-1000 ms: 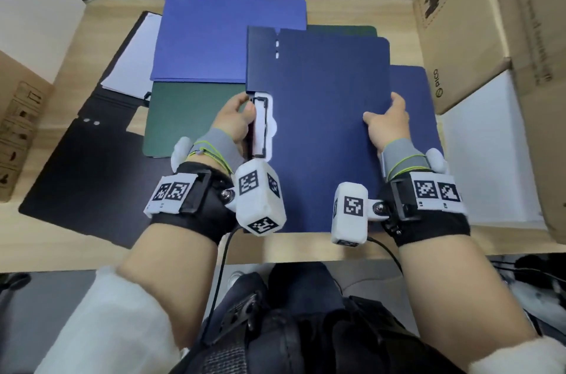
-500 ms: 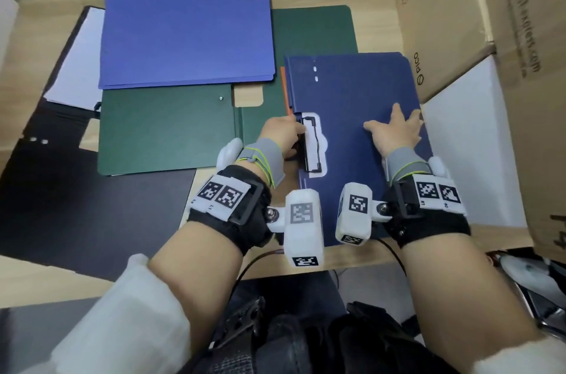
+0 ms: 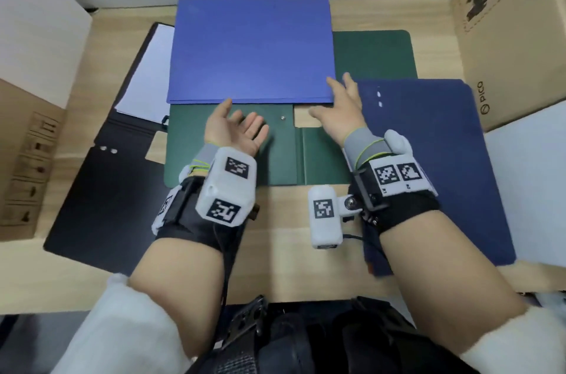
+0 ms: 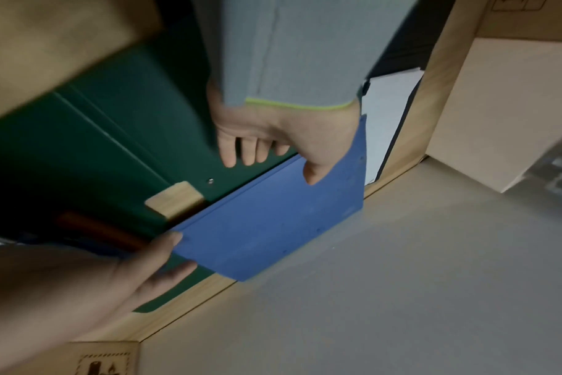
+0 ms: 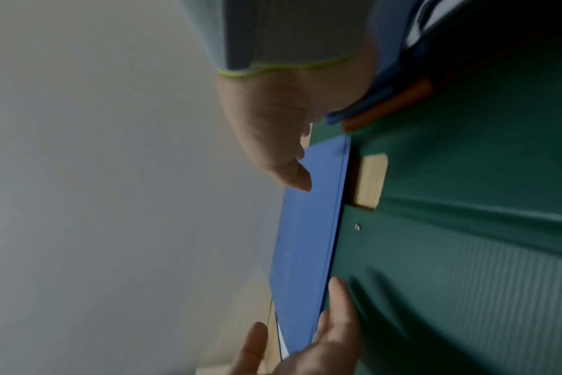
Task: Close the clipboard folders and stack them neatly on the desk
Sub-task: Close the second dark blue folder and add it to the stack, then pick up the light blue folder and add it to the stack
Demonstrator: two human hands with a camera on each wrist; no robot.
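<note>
Left hand (image 3: pixel 235 131): lying palm-up, fingers relaxed, gripping nothing, over the green folder (image 3: pixel 232 156). Right hand (image 3: pixel 340 111): reaching with spread fingers, empty, at the near corner of the bright blue folder (image 3: pixel 249 49). Navy folder (image 3: pixel 435 159): lying closed at desk (image 3: pixel 275 266) right.

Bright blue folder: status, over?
Both hands open: left hand, right hand at bright blue folder, not gripping. It lies closed atop open green folder.

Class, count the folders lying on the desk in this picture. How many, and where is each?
4: bright blue folder at the back, green folder open beneath it, navy folder closed on the right, black folder open on the left. More may be hidden underneath.
</note>
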